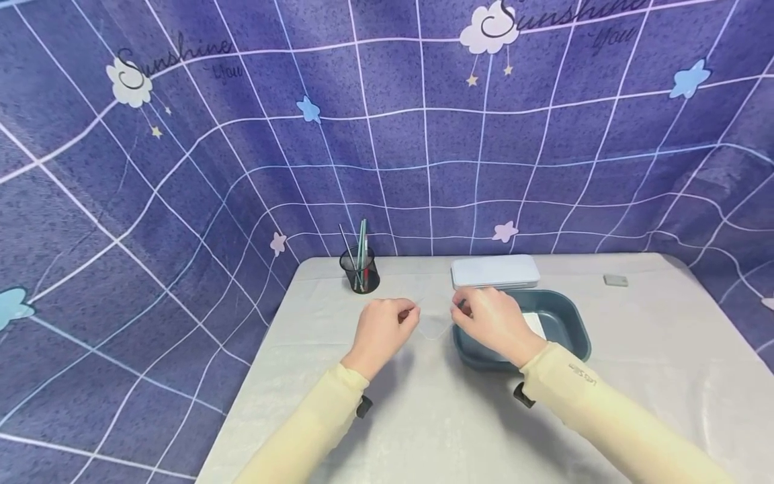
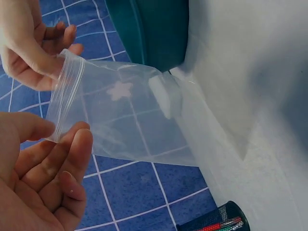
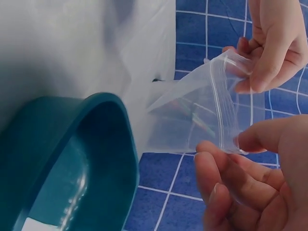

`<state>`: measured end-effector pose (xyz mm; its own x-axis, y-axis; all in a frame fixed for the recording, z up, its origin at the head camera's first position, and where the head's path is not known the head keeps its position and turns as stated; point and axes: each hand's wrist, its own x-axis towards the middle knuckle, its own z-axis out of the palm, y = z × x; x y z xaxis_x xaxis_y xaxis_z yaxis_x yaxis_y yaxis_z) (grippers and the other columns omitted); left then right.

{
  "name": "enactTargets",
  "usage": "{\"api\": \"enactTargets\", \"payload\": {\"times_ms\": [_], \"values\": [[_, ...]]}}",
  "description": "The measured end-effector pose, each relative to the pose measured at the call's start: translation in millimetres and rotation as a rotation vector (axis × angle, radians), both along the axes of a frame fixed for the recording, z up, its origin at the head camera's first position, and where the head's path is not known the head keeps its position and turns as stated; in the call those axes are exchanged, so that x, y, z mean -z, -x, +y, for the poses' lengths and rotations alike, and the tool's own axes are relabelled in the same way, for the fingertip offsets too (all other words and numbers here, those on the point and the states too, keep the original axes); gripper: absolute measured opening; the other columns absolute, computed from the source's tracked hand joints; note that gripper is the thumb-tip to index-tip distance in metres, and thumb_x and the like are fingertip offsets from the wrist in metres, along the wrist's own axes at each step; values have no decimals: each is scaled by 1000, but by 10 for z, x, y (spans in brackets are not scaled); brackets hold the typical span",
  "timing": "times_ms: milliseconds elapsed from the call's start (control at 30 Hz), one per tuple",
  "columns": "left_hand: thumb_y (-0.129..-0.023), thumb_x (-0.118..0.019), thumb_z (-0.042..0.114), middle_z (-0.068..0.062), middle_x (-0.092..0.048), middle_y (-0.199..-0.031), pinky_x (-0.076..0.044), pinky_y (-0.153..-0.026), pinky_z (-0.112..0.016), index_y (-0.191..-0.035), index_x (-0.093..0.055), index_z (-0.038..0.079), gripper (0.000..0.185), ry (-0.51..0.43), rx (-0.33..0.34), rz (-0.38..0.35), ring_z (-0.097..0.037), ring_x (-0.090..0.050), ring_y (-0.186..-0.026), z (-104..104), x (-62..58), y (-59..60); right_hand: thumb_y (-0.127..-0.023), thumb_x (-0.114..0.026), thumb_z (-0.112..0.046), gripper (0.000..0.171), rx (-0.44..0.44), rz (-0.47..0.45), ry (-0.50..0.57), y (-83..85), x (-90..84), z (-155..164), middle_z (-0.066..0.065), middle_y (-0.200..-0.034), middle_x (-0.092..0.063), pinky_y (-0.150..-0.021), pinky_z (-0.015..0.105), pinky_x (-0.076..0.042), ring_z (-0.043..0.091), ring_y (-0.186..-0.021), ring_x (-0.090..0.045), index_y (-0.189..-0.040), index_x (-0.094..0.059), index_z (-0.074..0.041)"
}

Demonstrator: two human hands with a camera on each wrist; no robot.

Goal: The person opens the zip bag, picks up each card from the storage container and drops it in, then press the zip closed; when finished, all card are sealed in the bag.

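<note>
A clear zip-lock bag (image 2: 125, 137) hangs between both hands with its ribbed zip edge at the top. My left hand (image 1: 382, 331) pinches one end of that edge between thumb and fingers. At the other end, my right hand (image 1: 494, 321) pinches the edge in the same way. The bag is see-through: the patterned cloth shows behind it in both wrist views. In the head view it is only a faint outline. Below and beside my right hand stands a dark teal basin (image 1: 574, 326) with a white piece (image 1: 535, 325) inside, partly hidden by the hand.
A black mesh pen cup (image 1: 361, 272) with several pens and sticks stands at the back left. Behind the basin lies a pale flat case (image 1: 496, 270). A small grey-green block (image 1: 615, 279) rests at the back right. Patterned blue cloth (image 1: 399, 148) hangs behind the white-covered table (image 1: 290, 376).
</note>
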<state>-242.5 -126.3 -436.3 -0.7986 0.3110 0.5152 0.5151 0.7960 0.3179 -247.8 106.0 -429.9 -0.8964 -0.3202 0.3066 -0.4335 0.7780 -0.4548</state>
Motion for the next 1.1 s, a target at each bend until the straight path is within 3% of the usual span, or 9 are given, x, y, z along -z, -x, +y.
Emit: {"api": "enactTargets", "payload": {"times_ms": [167, 367, 600, 833, 1100], "values": [[-92, -71, 17, 5, -75, -75, -54, -65, -33, -88, -83, 14, 13, -17, 6, 2, -9, -69, -65, 0, -22, -6, -97, -68, -33, 19, -27, -11, -2, 5, 43, 94, -13, -72, -66, -60, 38, -51, 7, -62, -60, -98, -75, -16], [-90, -72, 16, 8, -72, -70, -52, -62, -33, -83, -82, 16, 13, -3, 7, 14, -8, -67, -61, -7, -33, 9, -100, -66, -43, 26, -22, 27, -19, 34, -1, 278, -15, -69, -61, -59, 38, -48, 7, -60, -55, -89, -73, -21], [-89, -71, 14, 10, -68, -64, -49, -59, -30, -81, -81, 16, 13, 0, 12, 21, -6, -60, -56, 0, -39, 22, -98, -68, -26, 15, -12, 55, -65, 206, -49, 657, -13, -65, -59, -56, 40, -46, 11, -60, -53, -88, -74, -16], [-90, -70, 15, 11, -67, -63, -46, -57, -29, -79, -80, 16, 15, -3, 14, 27, -5, -57, -54, -11, -32, 31, -91, -72, -12, 6, -116, 40, -161, 403, 10, 983, -8, -75, -67, -69, 48, -53, 13, -69, -60, -92, -77, -9], [-89, -70, 15, 11, -67, -63, -47, -57, -30, -79, -80, 17, 14, -8, 7, 26, -5, -57, -54, -19, -25, 30, -82, -76, -2, 11, -229, 16, -273, 544, 201, 1161, -6, -77, -69, -70, 48, -56, 15, -67, -62, -81, -74, -12]]}}
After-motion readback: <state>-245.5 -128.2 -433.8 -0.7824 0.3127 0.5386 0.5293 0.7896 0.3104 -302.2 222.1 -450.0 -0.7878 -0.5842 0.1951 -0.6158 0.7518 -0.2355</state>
